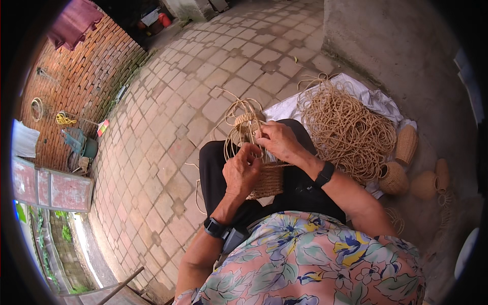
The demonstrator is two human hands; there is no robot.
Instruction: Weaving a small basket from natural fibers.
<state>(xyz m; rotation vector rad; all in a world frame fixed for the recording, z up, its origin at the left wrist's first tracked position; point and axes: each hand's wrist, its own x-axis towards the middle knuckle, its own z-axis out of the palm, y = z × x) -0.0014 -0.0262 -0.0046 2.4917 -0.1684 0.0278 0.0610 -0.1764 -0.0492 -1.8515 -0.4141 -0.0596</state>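
On my lap rests a partly woven basket (268,182) of tan twisted cord, its woven wall showing below my hands. Long loose cord strands (235,133) loop up and away from its far side. My left hand (241,172) is closed in a pinch at the basket's rim, on a strand of cord. Beyond it and to the right, my right hand (281,141) also pinches cord, thumb and forefinger together. My fingers partly hide the rim and the strands between them.
A large heap of tan cord (348,129) lies on a white sheet (389,104) at the right. Beside it are several woven vessels (394,178). A concrete wall (401,40) rises at the far right, a brick wall (96,56) at the left. Paving stones (157,147) cover the ground.
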